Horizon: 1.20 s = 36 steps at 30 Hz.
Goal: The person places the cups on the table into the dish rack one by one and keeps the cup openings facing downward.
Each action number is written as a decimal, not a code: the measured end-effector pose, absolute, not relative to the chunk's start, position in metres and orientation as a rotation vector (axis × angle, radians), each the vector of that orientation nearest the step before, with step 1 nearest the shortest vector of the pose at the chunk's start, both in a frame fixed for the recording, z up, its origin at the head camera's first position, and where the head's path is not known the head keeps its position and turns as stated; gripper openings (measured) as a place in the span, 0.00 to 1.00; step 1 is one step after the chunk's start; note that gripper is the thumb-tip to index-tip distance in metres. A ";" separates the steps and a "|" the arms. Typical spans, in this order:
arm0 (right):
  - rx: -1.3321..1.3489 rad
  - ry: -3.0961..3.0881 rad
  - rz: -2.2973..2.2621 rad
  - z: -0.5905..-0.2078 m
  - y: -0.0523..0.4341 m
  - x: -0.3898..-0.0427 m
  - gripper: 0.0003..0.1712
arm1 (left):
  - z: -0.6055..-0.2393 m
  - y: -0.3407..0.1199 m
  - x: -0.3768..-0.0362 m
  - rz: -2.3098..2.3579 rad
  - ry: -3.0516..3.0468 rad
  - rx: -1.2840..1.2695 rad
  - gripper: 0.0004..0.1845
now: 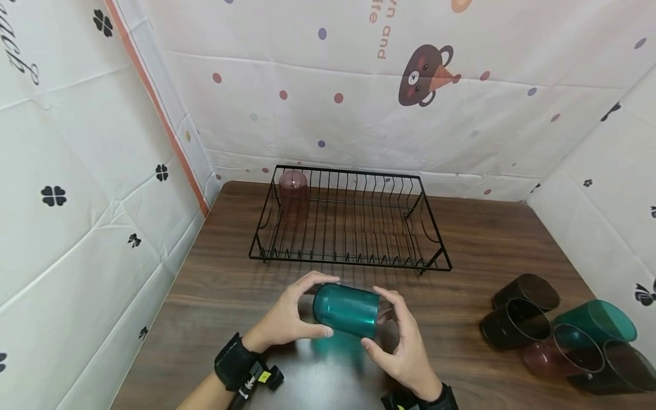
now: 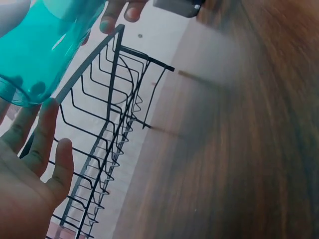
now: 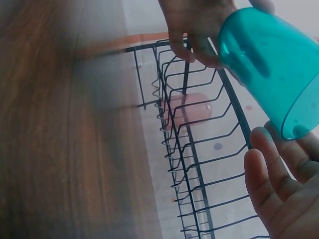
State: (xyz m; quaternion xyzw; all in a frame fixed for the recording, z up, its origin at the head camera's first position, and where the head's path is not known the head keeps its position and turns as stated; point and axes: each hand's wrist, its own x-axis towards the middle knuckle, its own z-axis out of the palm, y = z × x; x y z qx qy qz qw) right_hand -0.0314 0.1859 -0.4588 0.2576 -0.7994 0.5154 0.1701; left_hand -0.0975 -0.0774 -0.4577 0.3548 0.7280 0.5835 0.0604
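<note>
Teal cup (image 1: 346, 310) held sideways between both hands.

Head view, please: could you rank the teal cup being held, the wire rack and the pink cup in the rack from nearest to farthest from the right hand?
1. Teal cup: held between the right hand and left hand.
2. Wire rack: on the table just beyond the hands.
3. Pink cup: in the rack's far left corner.
</note>
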 end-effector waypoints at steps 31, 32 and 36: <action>0.749 -2.374 1.450 -0.465 0.187 -0.033 0.50 | -0.450 -0.076 -0.095 1.960 2.030 1.039 0.42; 0.751 -2.377 1.449 -0.465 0.186 -0.033 0.49 | -0.450 -0.076 -0.094 1.963 2.023 1.040 0.42; 0.754 -2.400 1.442 -0.465 0.186 -0.033 0.47 | -0.449 -0.076 -0.094 1.972 1.987 1.040 0.41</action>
